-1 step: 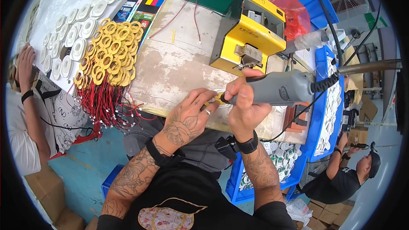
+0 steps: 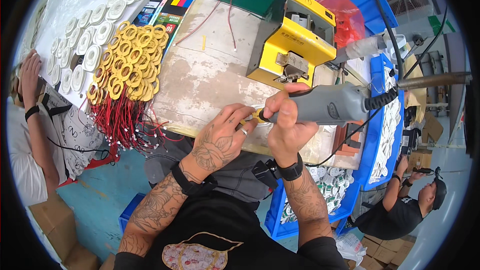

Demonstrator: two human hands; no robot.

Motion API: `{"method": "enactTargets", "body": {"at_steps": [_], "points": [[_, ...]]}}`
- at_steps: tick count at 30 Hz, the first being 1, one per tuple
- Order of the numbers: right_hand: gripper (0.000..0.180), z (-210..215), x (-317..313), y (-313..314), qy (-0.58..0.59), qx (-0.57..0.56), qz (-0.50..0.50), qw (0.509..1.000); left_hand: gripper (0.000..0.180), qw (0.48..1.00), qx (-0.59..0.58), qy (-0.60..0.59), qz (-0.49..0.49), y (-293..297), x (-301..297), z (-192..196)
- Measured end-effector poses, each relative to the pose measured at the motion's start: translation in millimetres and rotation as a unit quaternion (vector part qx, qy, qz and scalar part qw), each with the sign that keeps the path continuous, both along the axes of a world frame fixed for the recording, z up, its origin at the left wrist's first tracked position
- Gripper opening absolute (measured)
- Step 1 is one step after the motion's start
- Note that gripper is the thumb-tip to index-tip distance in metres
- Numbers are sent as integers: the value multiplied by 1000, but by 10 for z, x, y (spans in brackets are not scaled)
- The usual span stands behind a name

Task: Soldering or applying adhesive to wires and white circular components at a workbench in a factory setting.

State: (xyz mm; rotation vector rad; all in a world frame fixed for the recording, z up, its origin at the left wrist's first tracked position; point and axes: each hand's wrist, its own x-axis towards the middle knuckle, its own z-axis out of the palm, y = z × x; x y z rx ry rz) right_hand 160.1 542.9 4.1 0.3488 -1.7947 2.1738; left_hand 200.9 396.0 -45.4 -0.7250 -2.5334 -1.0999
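Observation:
My right hand [image 2: 290, 132] wraps round a grey electric screwdriver [image 2: 327, 105], which lies nearly level with its dark tip pointing left. The tip meets a yellow ring [image 2: 256, 115] set on a white round part [image 2: 263, 123] at the front of the worktop. My left hand [image 2: 220, 135] is closed, its fingertips pressing on the yellow ring's left side and holding it steady. Fingers hide much of the ring and white part. Whether a screw sits under the tip, I cannot tell.
Wired yellow rings [image 2: 127, 65] lie heaped at left beside white round parts [image 2: 90, 35]. A yellow machine [image 2: 295, 40] stands beyond my right hand. Blue bins [image 2: 372, 145] line the right side. A cable hangs from a metal spring [image 2: 435, 80]. Other people are at both sides.

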Motion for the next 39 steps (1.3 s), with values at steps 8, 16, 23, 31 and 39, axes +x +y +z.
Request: {"method": "enactTargets", "body": {"at_steps": [8, 16, 23, 31, 39], "points": [[42, -60, 0, -6, -23, 5, -21, 999, 34, 1000, -23, 7, -5, 9, -10, 9], [70, 276, 156, 161, 151, 90, -151, 973, 34, 996, 73, 14, 45, -39, 47, 151], [25, 42, 809, 102, 1, 337, -34, 941, 28, 951, 272, -6, 144, -222, 403, 319], [18, 24, 219, -814, 112, 339, -13, 934, 42, 931, 314, -7, 183, -593, 453, 168], [22, -206, -1884, -1338, -88, 274, -72, 955, 41, 888, 388, -133, 207, -608, 611, 256]]}}
